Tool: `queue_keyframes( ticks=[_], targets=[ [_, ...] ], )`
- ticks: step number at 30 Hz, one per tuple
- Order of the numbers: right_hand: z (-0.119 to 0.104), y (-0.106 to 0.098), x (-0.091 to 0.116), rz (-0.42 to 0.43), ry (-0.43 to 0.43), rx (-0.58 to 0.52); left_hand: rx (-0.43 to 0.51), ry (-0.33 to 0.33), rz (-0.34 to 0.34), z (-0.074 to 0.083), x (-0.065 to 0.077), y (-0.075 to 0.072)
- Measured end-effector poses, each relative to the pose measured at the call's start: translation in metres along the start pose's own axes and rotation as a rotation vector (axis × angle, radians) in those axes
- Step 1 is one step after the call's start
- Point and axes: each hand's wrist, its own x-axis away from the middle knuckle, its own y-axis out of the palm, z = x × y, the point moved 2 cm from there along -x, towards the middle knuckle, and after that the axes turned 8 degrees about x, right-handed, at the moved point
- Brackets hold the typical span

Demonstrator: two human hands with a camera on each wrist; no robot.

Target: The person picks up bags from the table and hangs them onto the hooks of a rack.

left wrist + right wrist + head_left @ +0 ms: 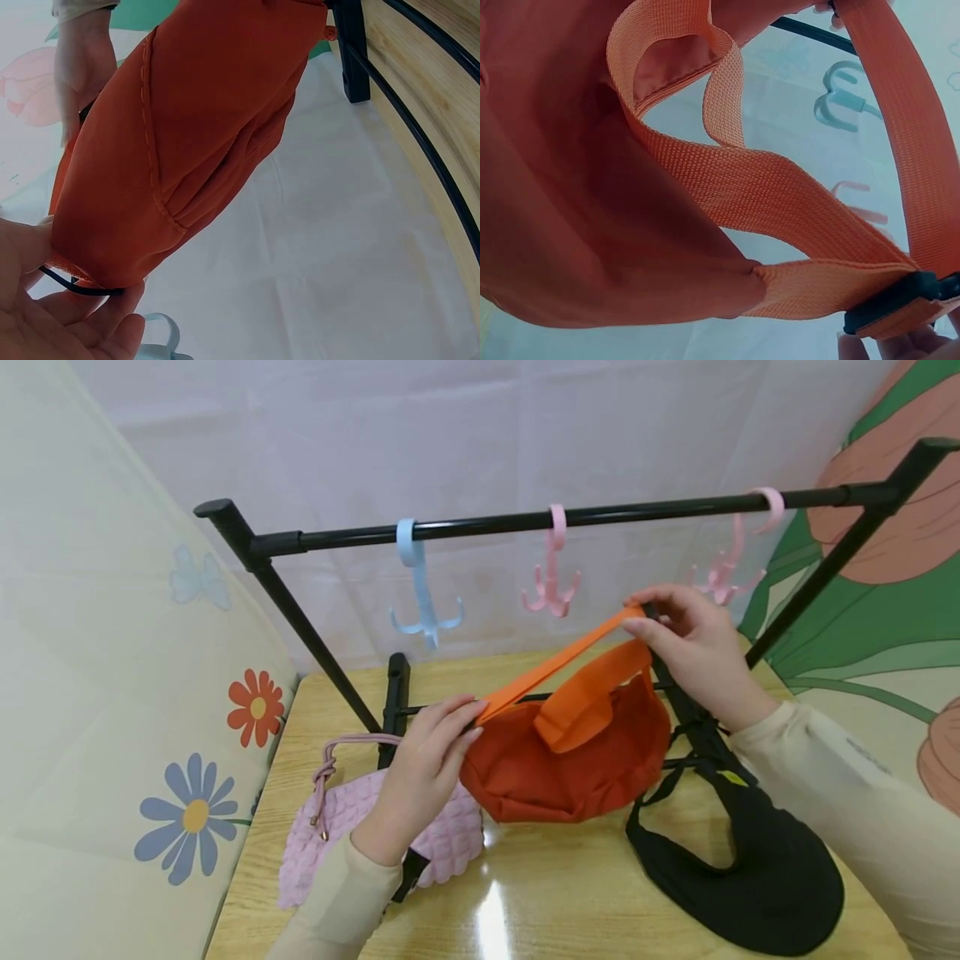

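An orange-red waist bag (562,789) hangs in the air between both hands, with its orange webbing strap (558,670) stretched along the top. My left hand (427,760) pinches the strap's left end at the bag's corner; in the left wrist view, a thin black cord (81,288) lies across those fingers. At the other end, my right hand (701,652) grips the strap by a black buckle (892,298). A loop of slack webbing (772,187) droops between strap and bag. Behind the right fingers hangs a pink hook (723,572).
A black rail (480,525) spans the rack, carrying a blue hook (422,589) and a middle pink hook (551,581). A quilted lilac bag (450,835) lies on the wooden table (555,893) by the left forearm. A black shoulder bag (780,877) lies at the right.
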Motion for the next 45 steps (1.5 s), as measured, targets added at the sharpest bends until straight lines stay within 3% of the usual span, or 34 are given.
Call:
queue_keyframes(
  ticks=[34, 45],
  targets=[
    [-0.0086, 0.0, -0.008, 0.008, -0.02, -0.013, -0.016, -0.045, 0.004, 0.0039, -0.0041, -0.0043],
    [-0.0094, -0.0005, -0.0101, 0.007, -0.024, -0.003, -0.008, -0.024, 0.016, 0.004, -0.0056, -0.0047]
  ],
)
